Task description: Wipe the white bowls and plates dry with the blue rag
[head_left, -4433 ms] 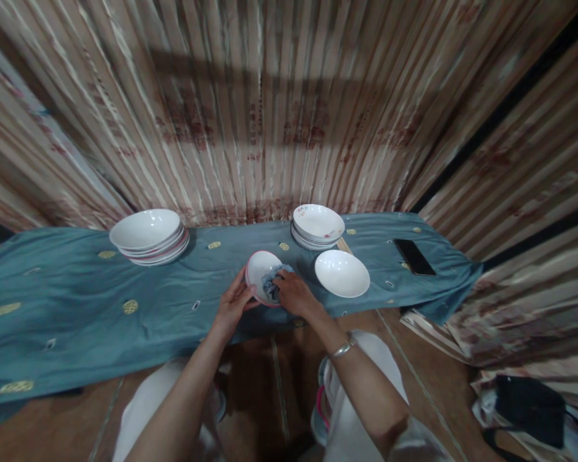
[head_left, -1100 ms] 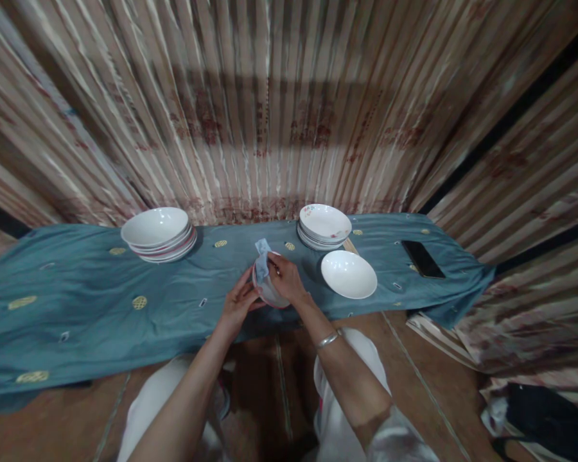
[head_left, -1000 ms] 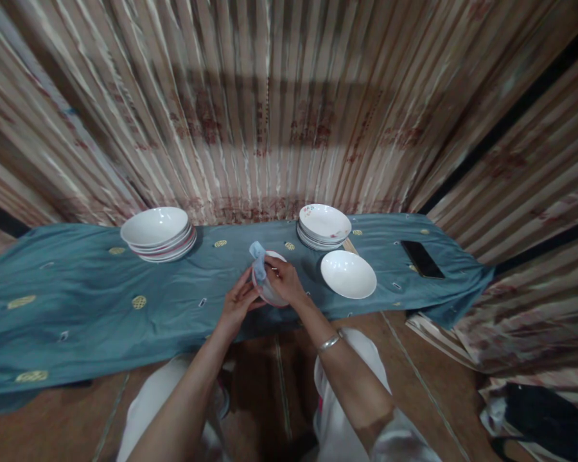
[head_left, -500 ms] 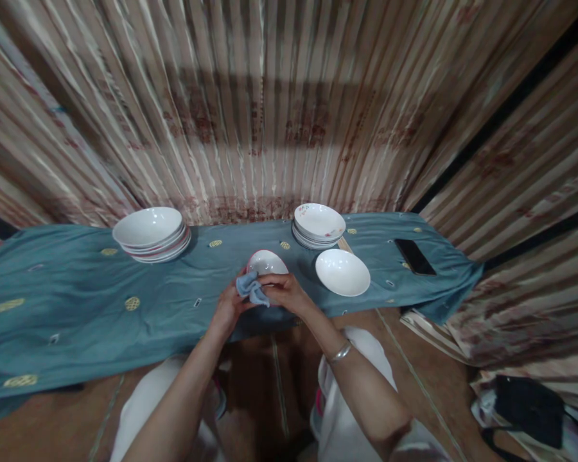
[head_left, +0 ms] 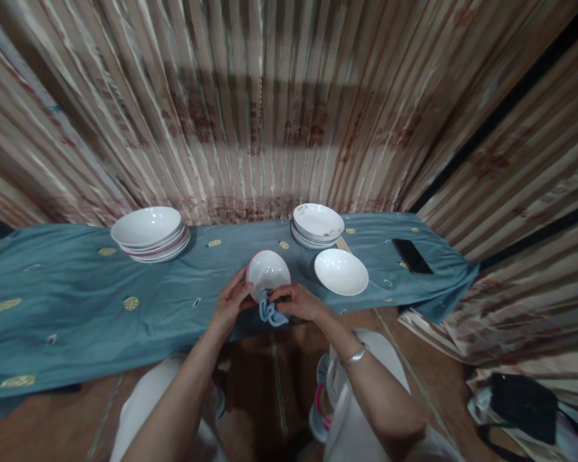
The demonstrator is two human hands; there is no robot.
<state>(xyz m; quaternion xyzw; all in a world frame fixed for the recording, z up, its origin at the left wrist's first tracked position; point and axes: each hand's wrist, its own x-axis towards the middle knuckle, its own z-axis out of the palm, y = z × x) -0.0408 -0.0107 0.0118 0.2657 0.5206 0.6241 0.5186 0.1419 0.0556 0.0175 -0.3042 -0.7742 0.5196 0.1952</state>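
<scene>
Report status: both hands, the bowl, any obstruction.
Left hand holding red-rimmed bowl. Right hand pinching blue cloth at its near rim. No obstruction seen; white bowl apart, to the right.

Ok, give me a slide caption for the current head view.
Left hand grips a red-rimmed bowl as the right hand holds a blue cloth at its near edge.

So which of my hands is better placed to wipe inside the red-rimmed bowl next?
Probably your right: the right hand has the cloth at the near rim of that bowl, while the left hand is holding its left side.
</scene>
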